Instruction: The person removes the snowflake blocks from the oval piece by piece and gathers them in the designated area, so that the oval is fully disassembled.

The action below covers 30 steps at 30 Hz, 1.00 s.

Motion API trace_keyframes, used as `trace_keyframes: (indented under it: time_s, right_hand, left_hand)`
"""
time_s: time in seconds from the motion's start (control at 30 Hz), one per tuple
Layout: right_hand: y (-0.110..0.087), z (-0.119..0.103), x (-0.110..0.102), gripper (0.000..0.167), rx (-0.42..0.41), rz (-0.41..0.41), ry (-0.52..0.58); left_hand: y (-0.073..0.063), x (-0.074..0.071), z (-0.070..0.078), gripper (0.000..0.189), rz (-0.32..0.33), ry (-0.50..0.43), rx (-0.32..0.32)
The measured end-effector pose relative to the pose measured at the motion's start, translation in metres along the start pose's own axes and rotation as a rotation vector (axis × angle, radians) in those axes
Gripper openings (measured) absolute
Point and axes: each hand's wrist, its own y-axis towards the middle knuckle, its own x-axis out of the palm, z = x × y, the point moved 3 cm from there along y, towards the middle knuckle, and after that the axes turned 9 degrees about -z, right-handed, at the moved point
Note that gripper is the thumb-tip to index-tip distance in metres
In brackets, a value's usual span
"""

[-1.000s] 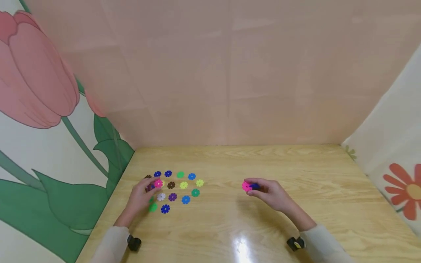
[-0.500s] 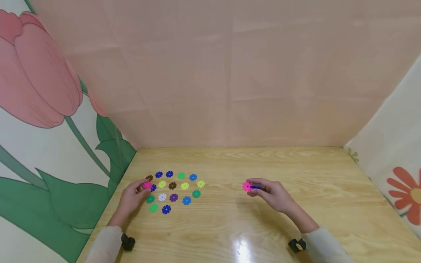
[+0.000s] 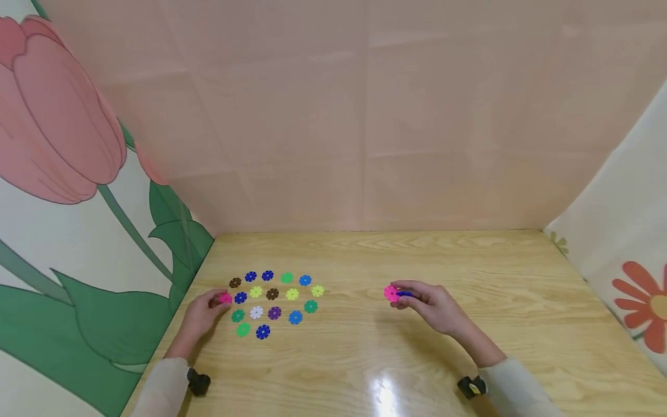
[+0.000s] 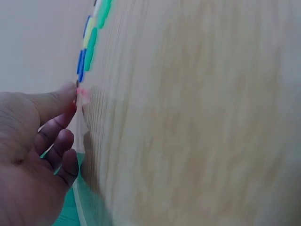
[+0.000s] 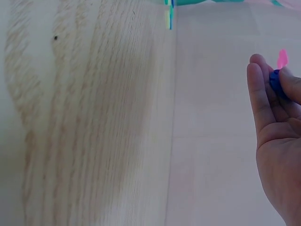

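Note:
My left hand point(image 3: 200, 315) is at the left edge of a group of flat, notched plastic discs. Its thumb and forefinger pinch a pink disc point(image 3: 226, 298) low at the tabletop, beside a dark blue disc point(image 3: 240, 297). In the left wrist view only a bit of pink point(image 4: 83, 92) shows past the fingertips. Out to the right, my right hand point(image 3: 435, 308) holds a dark blue disc point(image 5: 276, 84) between thumb and fingers, above the table. A second pink disc point(image 3: 391, 294) sits against it, standing out past the fingertips; the two look joined.
Several loose discs lie flat in rough rows, among them a white disc point(image 3: 256, 313), a purple disc point(image 3: 274, 313), a brown disc point(image 3: 272, 294) and a light green disc point(image 3: 243, 330). The wooden table point(image 3: 354, 347) ends at a pink cloth backdrop point(image 3: 359, 145).
My left hand has moved left and down with the pink disc, from over the group to its left edge, uncovering discs beneath. The right hand has stayed nearly still.

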Motion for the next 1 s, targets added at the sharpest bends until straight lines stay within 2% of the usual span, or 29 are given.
trace_keyframes:
  time_s: [0.4, 0.7, 0.77, 0.87, 1.0]
  right_hand:
    - [0.001, -0.002, -0.001, 0.031, 0.036, -0.01, 0.011]
    - [0.006, -0.002, 0.001, 0.03, 0.029, -0.014, 0.018]
    - [0.006, -0.002, 0.001, 0.03, 0.025, -0.016, 0.028]
    - [0.007, -0.003, 0.003, 0.026, 0.017, -0.012, 0.03]
    - [0.01, -0.005, 0.004, 0.017, 0.017, 0.007, 0.04]
  left_hand:
    - [0.004, -0.005, -0.01, 0.042, -0.02, 0.032, -0.048]
    - [0.003, -0.008, 0.001, 0.048, -0.062, 0.098, -0.061]
    - [0.003, -0.007, 0.009, 0.049, -0.045, 0.127, -0.068]
    - [0.002, -0.005, 0.031, 0.049, 0.001, 0.166, -0.054]
    - [0.001, 0.004, 0.077, 0.045, 0.047, 0.158, 0.059]
